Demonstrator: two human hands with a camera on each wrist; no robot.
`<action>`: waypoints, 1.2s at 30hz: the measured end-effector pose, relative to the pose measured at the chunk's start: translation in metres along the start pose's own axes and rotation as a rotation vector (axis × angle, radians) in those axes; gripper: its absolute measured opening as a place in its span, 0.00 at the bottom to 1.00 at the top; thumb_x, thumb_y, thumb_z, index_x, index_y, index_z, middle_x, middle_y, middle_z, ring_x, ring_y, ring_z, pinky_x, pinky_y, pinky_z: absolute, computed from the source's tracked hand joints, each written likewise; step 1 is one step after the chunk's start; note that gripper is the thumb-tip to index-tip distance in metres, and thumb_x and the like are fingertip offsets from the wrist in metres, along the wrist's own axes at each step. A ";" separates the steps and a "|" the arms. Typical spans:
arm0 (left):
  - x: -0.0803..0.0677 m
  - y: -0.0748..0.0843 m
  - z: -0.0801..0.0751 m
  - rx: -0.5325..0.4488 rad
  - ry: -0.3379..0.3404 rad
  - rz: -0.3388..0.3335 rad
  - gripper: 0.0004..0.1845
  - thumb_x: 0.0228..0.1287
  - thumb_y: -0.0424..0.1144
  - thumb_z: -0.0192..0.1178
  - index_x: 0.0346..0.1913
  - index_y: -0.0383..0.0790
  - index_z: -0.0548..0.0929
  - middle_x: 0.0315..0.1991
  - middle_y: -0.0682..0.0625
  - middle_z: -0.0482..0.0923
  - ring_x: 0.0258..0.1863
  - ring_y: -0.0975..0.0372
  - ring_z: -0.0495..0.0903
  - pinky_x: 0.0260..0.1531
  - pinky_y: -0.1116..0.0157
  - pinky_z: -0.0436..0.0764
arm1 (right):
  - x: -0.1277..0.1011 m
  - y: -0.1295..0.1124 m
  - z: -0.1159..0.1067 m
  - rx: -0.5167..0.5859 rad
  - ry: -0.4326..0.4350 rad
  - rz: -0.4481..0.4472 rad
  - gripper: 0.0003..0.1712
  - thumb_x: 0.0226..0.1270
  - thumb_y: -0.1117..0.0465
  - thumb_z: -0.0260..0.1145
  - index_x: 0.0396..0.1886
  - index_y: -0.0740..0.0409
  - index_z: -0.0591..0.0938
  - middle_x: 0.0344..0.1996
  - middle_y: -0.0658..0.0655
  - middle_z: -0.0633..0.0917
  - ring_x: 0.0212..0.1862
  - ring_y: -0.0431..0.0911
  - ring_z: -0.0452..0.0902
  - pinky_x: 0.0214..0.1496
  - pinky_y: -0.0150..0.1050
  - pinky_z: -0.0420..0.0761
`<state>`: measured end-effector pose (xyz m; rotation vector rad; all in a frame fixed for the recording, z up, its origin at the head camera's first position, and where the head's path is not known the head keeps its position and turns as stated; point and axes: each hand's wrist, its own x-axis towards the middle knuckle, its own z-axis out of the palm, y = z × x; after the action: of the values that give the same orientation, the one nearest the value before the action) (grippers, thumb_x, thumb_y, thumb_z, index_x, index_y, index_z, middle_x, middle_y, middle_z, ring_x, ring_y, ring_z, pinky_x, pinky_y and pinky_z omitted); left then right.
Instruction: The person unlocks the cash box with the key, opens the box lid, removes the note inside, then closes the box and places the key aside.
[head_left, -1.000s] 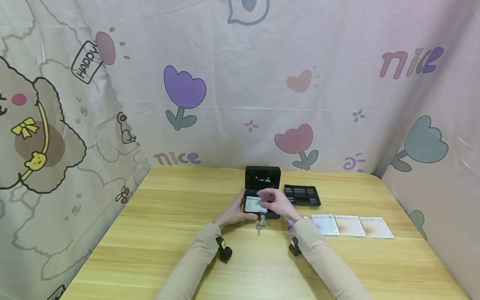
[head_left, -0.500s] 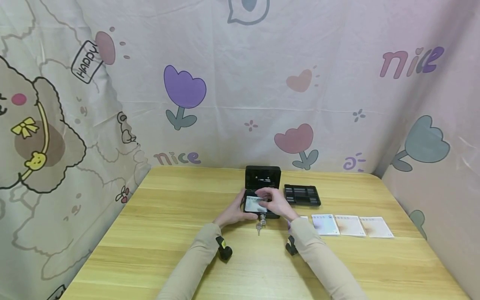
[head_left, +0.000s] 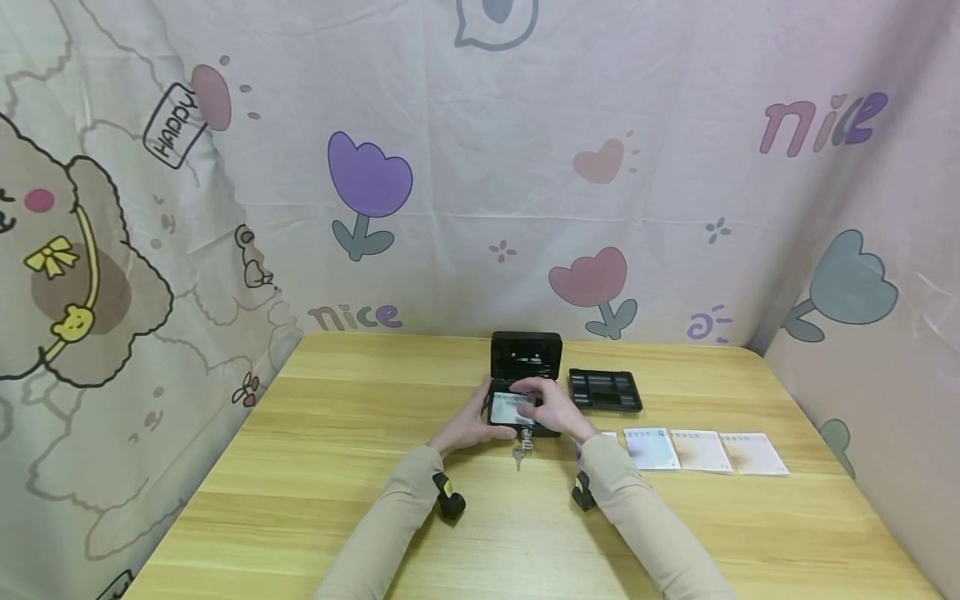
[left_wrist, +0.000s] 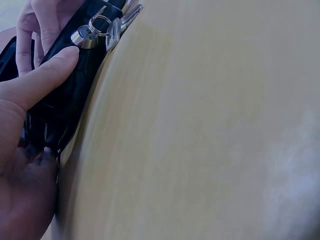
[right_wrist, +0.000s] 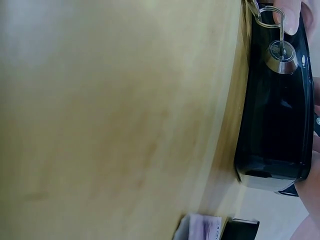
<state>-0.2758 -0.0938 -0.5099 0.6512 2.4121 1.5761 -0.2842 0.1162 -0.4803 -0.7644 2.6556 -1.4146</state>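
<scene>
A small black cash box (head_left: pixel 527 340) stands on the table with its lid raised. My left hand (head_left: pixel 467 427) grips its left side, the thumb lying along the front near the lock (right_wrist: pixel 282 57). A key sits in that lock, and a ring with more keys (head_left: pixel 517 457) hangs from it. Inside the box lies a pale green-blue banknote (head_left: pixel 505 407), seemingly the top of a stack. Over the box's right half, my right hand (head_left: pixel 558 410) reaches in from above, fingers pointing down and thumb apart from them at the note. Its fingertips are partly hidden.
Right of the box lies a black compartment tray (head_left: pixel 604 392). Nearer the front, a row of banknotes (head_left: pixel 651 450) runs rightward, with brownish notes (head_left: pixel 753 455) at its end. A purple note (right_wrist: pixel 204 227) is partly covered by the right sleeve in the head view. A patterned cloth (head_left: pixel 450 275) hangs behind.
Early in this second my right hand lowered slightly into the box and its forearm shifted a little left. Over the last half second it has barely moved. My left hand stays put.
</scene>
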 end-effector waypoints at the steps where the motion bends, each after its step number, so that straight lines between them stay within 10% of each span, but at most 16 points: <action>1: 0.000 -0.001 0.000 0.002 0.002 0.004 0.62 0.53 0.40 0.77 0.82 0.41 0.42 0.82 0.37 0.45 0.80 0.44 0.50 0.79 0.42 0.51 | 0.000 0.000 0.000 -0.007 -0.001 -0.001 0.20 0.63 0.73 0.67 0.56 0.66 0.82 0.56 0.66 0.85 0.60 0.60 0.80 0.66 0.59 0.78; 36: -0.001 0.001 -0.001 -0.003 -0.004 -0.005 0.64 0.53 0.41 0.77 0.82 0.42 0.41 0.83 0.37 0.40 0.81 0.43 0.44 0.79 0.40 0.48 | 0.001 -0.004 0.001 -0.106 -0.076 0.039 0.22 0.63 0.73 0.67 0.57 0.63 0.82 0.52 0.65 0.85 0.50 0.55 0.80 0.56 0.51 0.81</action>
<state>-0.2748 -0.0943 -0.5086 0.6462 2.4060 1.5755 -0.2834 0.1134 -0.4773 -0.7549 2.6899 -1.2190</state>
